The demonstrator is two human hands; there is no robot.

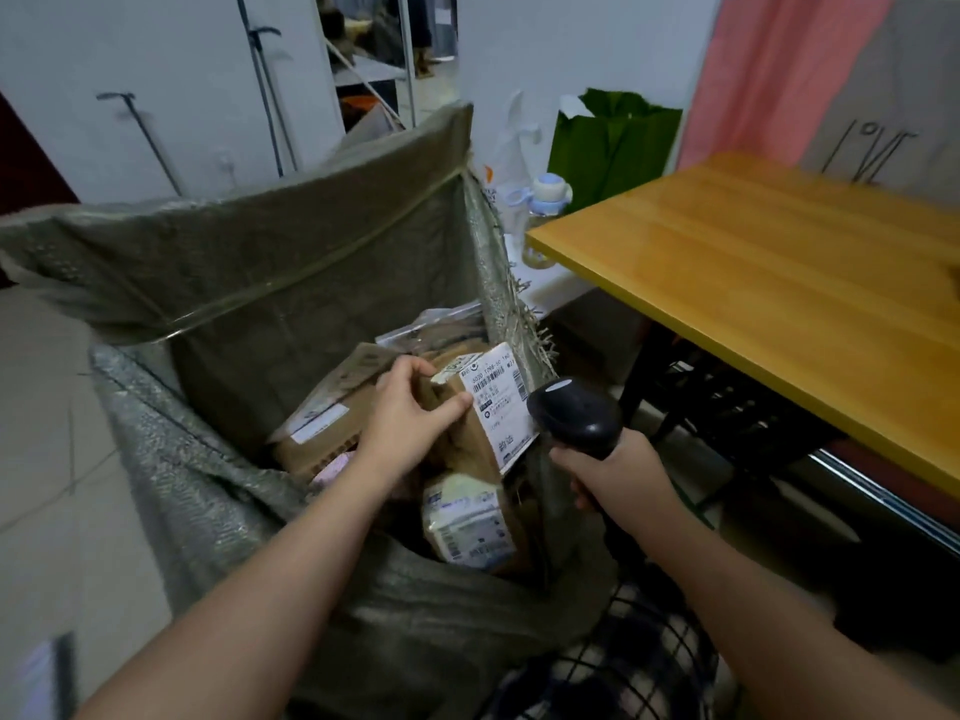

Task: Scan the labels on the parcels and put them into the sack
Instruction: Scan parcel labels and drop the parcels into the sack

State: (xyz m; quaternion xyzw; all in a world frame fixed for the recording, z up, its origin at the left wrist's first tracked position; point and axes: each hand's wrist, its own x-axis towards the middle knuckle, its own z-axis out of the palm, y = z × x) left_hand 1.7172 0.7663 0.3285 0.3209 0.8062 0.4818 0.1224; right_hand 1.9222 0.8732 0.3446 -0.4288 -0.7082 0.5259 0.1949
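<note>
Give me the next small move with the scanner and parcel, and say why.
Probably aim the scanner at the barcode on the label and trigger it: the left hand holds the parcel over the open sack with the label showing, and the right hand grips the scanner just beside it.

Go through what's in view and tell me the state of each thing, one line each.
sack: mouth open, parcels inside.
held parcel: over the sack, label facing the scanner.
left hand: grips the held parcel.
right hand: grips the scanner handle.
scanner: head aimed at the label.
bottle: upright, cap on.
</note>
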